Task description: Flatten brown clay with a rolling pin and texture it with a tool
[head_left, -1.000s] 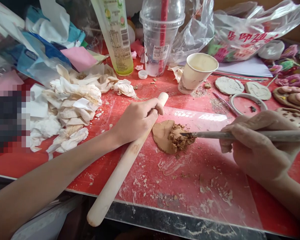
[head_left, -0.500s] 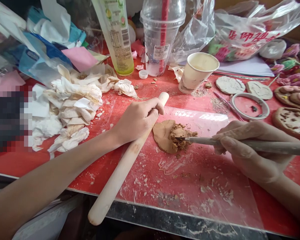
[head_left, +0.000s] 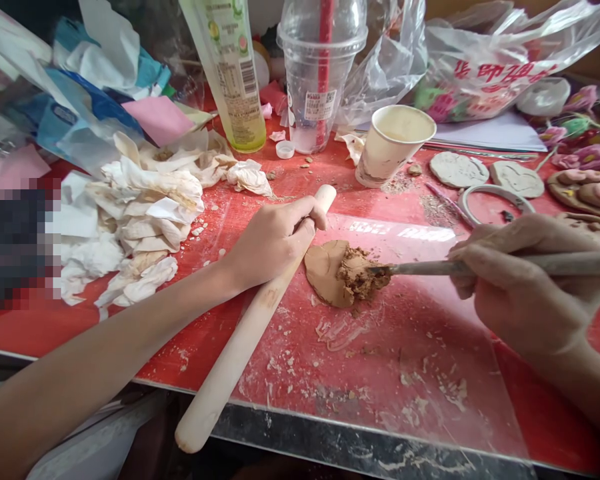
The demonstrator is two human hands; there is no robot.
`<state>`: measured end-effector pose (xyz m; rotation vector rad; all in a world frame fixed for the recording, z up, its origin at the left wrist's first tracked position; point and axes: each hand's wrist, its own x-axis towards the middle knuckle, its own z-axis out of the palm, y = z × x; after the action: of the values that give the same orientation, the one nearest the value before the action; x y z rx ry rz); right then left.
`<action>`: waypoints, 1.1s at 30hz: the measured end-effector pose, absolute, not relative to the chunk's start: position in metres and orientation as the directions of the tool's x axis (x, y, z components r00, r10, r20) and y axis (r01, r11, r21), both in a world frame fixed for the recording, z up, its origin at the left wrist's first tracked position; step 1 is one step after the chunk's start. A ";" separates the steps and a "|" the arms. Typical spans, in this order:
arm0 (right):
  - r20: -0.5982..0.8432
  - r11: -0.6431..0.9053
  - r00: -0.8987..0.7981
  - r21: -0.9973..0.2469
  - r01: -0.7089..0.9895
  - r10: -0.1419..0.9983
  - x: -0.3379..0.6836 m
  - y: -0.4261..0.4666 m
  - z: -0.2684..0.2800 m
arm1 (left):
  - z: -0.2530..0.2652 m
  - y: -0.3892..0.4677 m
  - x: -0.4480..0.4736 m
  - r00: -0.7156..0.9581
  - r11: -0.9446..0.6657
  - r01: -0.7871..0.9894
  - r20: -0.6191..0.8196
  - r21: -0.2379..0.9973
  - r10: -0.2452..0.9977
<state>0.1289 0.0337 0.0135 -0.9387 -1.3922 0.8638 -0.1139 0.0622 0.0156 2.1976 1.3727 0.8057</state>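
My left hand is closed around the upper part of a pale wooden rolling pin, which slants across the table with its near end past the front edge. Just right of the pin lies a flat lump of brown clay, smooth on its left and torn into crumbs on its right. My right hand grips a long, grey, clay-smeared modelling tool like a pen. The tool's narrow tip meets the crumbly part of the clay, and its exact shape is hidden there.
Crumpled tissues pile up at left. Behind the clay stand a paper cup, a clear plastic cup and a green-tinted bottle. A tape ring and clay discs lie at right. A clear sheet covers part of the red table.
My right hand has moved right and slightly up with the tool, its tip sliding toward the right side of the crumbled clay. My left hand and the rolling pin have stayed put.
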 end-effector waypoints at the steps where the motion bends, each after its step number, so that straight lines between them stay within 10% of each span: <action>1: 0.426 0.425 0.028 -0.905 0.026 0.904 0.129 0.035 0.014 | 0.016 0.062 -0.114 0.342 -0.420 0.659 0.249 0.624 0.906; 11: 0.023 0.023 -0.038 -1.000 -0.015 0.999 0.130 0.050 0.018 | 0.016 0.063 -0.114 0.334 -0.396 0.660 0.223 0.638 0.916; 33: -0.096 -0.101 -0.176 -0.995 -0.021 0.980 0.131 0.054 0.018 | 0.017 0.062 -0.114 0.325 -0.373 0.667 0.199 0.645 0.924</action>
<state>0.1311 0.0535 0.0185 -1.1716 -1.2663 1.4269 -0.1144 0.0621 0.0175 2.1457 1.4014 0.7658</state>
